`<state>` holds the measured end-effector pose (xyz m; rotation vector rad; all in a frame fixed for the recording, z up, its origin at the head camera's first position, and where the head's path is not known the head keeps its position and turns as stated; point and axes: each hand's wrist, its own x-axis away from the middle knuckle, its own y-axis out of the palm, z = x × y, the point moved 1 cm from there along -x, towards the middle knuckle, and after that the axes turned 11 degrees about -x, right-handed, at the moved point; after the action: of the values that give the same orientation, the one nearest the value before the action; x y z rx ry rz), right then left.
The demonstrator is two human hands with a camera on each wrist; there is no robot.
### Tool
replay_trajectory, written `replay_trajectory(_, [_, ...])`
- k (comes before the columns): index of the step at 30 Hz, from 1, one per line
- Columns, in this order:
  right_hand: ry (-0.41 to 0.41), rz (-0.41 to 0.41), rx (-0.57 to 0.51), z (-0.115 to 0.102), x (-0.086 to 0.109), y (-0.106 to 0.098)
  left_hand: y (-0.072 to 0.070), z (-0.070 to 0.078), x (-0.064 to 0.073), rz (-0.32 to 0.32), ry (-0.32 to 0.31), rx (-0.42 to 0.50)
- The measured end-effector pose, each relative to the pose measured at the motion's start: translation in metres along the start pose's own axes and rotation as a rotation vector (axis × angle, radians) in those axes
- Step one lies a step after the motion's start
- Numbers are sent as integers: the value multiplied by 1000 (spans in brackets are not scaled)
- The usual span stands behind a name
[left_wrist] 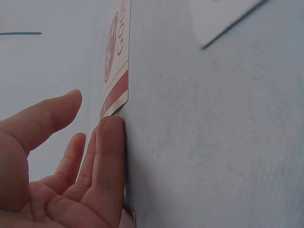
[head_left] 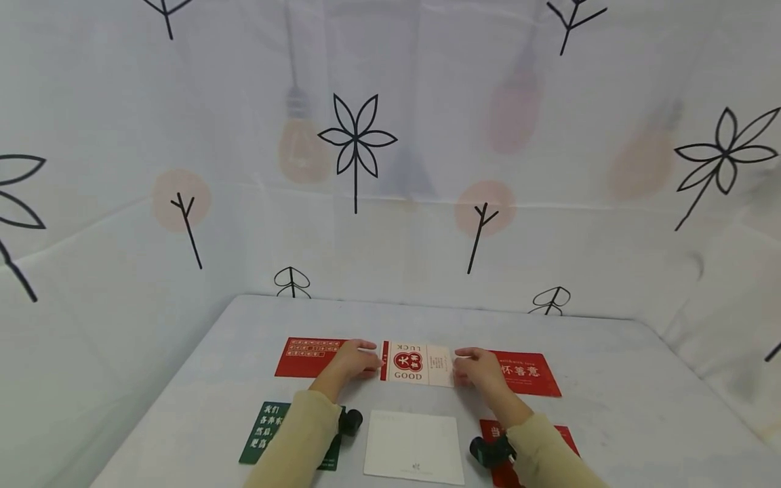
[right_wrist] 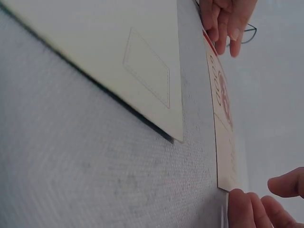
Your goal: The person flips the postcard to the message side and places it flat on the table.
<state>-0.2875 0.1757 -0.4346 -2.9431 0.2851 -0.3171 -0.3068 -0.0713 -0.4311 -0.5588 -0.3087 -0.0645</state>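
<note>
Two hands point(head_left: 356, 359) point(head_left: 479, 371) flanking the LUCK card point(head_left: 434, 366) partly hide red cards point(head_left: 305, 364) point(head_left: 531, 379)

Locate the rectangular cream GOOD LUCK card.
Head view, lower centre: the GOOD LUCK card lies between the left red card and back-right red card, beyond the squarish white card.

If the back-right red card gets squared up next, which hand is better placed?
Probably the right hand: the head view shows it overlapping the left end of that red card, while the left hand is across the GOOD LUCK card.
</note>
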Motion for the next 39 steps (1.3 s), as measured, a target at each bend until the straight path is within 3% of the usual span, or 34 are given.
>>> replay_trajectory(15, [32,0,-35,2,-8,1,7,-1,-3,17,-1,28])
replay_trajectory(24, [23,-8,-32,3,-8,3,10,-2,-6,49,-38,33])
replay_trajectory(39, [-6,44,-15,5,-5,1,12,-4,-3,82,-5,107])
